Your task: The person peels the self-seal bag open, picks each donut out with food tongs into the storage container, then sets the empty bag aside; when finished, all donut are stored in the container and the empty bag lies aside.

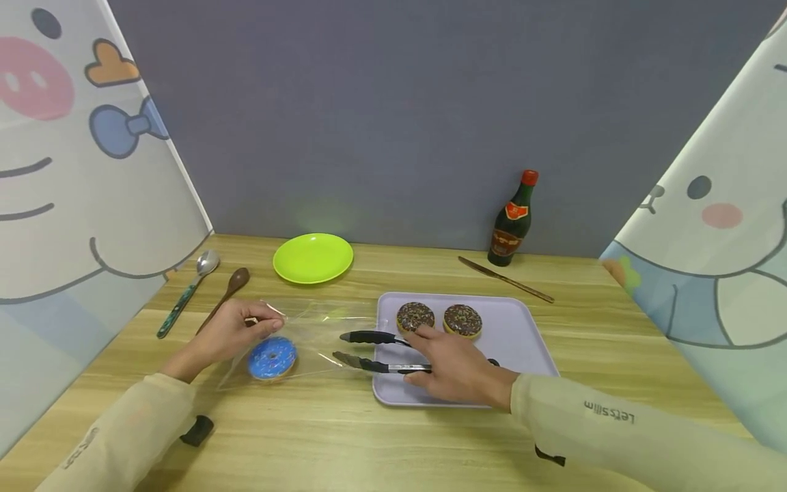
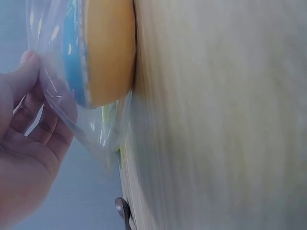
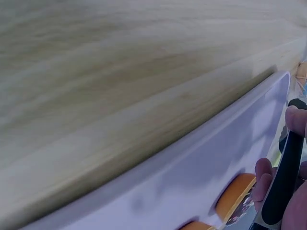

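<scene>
My left hand point(image 1: 230, 335) pinches the edge of a clear plastic bag point(image 1: 332, 314). A blue-iced donut point(image 1: 272, 357) with light sprinkles lies inside the bag near that hand. In the left wrist view, the film wraps over the donut's blue top and orange side point(image 2: 110, 52). My right hand point(image 1: 455, 365) grips black-and-metal tongs point(image 1: 369, 337) above a pale lilac tray point(image 1: 516, 335), their dark tips spread apart and pointing left toward the bag. Two chocolate donuts with sprinkles, one on the left point(image 1: 415, 316) and one on the right point(image 1: 462, 319), sit on the tray behind this hand.
Behind the bag lies a lime-green plate point(image 1: 313, 258). A spoon with a patterned handle point(image 1: 187, 294) and a brown wooden spoon point(image 1: 230, 287) rest at the left. At the back right, a dark bottle point(image 1: 510, 222) stands beside a brownish knife point(image 1: 504, 278). Walls enclose the table.
</scene>
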